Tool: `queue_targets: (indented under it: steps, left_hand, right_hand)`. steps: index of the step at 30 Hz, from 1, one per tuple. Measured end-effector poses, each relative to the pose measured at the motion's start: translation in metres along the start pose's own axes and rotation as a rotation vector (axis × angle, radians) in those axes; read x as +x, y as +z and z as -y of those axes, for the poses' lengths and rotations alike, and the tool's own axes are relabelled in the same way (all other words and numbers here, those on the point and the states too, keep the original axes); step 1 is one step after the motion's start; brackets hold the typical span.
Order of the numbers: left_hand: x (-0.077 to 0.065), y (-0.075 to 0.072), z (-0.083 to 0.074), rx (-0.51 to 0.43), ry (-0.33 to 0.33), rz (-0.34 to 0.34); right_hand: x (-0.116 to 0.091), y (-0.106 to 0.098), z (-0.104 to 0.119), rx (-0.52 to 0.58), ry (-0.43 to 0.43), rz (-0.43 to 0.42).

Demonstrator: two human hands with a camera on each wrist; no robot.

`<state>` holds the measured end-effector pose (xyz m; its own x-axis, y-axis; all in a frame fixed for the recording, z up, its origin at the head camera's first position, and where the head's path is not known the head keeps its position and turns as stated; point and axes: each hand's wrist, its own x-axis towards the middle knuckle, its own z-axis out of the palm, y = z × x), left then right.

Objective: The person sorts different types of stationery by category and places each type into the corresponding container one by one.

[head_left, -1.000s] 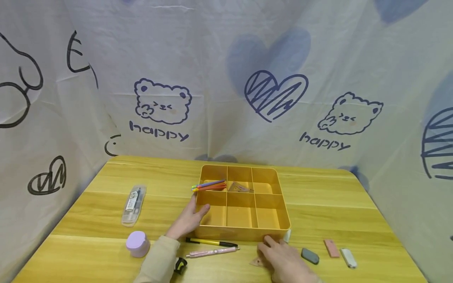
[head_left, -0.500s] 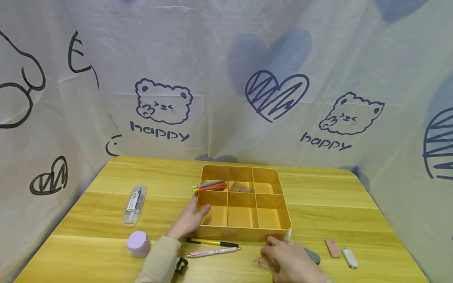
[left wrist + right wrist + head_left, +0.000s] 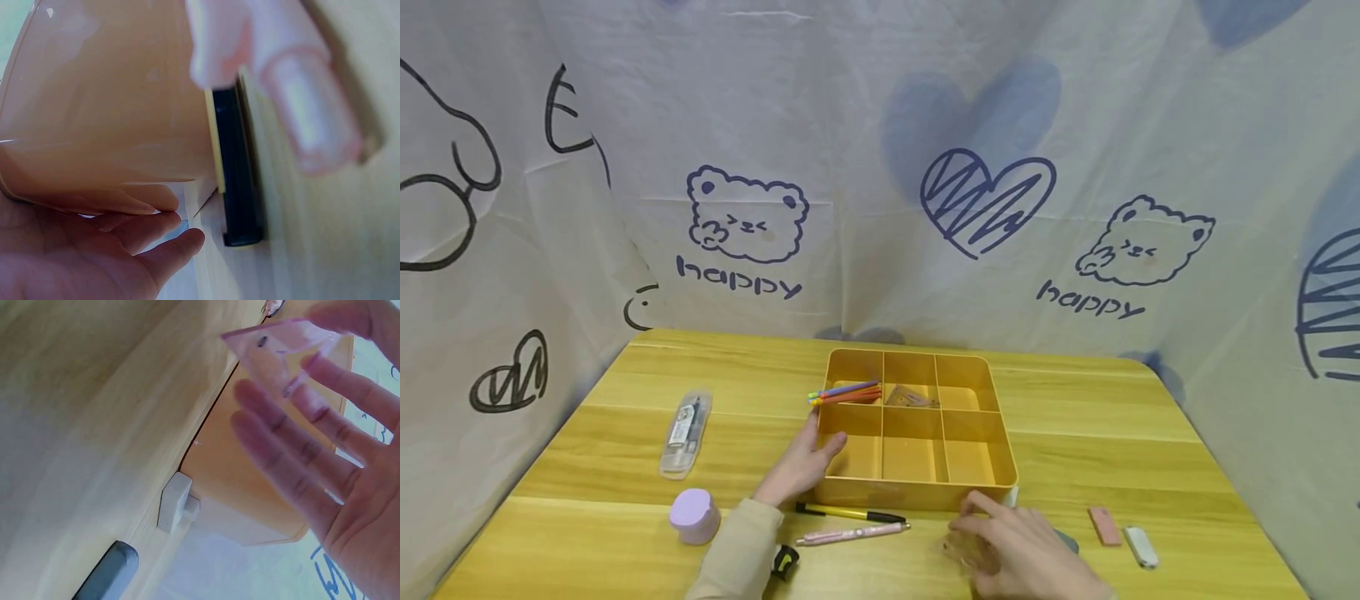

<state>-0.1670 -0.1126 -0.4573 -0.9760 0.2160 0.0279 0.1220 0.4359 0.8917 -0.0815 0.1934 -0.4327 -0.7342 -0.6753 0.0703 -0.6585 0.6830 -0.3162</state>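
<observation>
A yellow organizer box with several compartments stands mid-table. My left hand grips its left wall, thumb over the rim inside and fingers along the outside. In front of the box, my right hand pinches a clear set square between thumb and fingers. Its pink edge shows in the right wrist view, tilted up off the tabletop. Colored pens lean over the rim of the back left compartment. Another clear set square lies in the back middle one.
Before the box lie a yellow-black pen and a pink pen. To the left are a purple round container, a clear pencil case and a black item. Pink and white blocks and a grey oval piece lie right.
My right hand has picked up the set square from the tabletop, tilting it up, and shifted slightly right. My left hand has stayed on the box wall.
</observation>
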Motion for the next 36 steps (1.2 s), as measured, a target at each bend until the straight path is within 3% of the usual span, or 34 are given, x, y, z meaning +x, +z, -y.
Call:
queue_targets:
  steps: [9, 14, 18, 22, 25, 29, 36]
  left_hand:
    - [-0.001, 0.000, 0.000, 0.004, -0.011, 0.002]
    - [-0.001, 0.000, 0.001, 0.004, 0.001, -0.003]
    - [-0.001, 0.000, 0.001, -0.001, 0.004, -0.001]
    - [-0.001, 0.000, 0.000, 0.000, -0.008, 0.007]
    - [-0.001, 0.000, 0.000, 0.002, -0.015, 0.010]
    - [-0.001, 0.000, 0.000, -0.003, -0.011, 0.011]
    - [-0.001, 0.001, 0.000, -0.004, 0.010, -0.002]
  right_hand:
    - [0.002, -0.006, 0.001, 0.170, -0.081, -0.137]
    - [0.008, -0.010, 0.000, 0.265, -0.257, -0.282]
    - [0.016, -0.018, 0.009, 0.271, -0.401, -0.427]
    - [0.024, -0.019, 0.009, 0.238, -0.471, -0.556]
    - [0.029, -0.014, -0.001, 0.192, -0.474, -0.614]
    - [0.034, -0.015, -0.005, 0.141, -0.448, -0.627]
    - [0.045, -0.032, 0.000, 0.081, -0.289, -0.530]
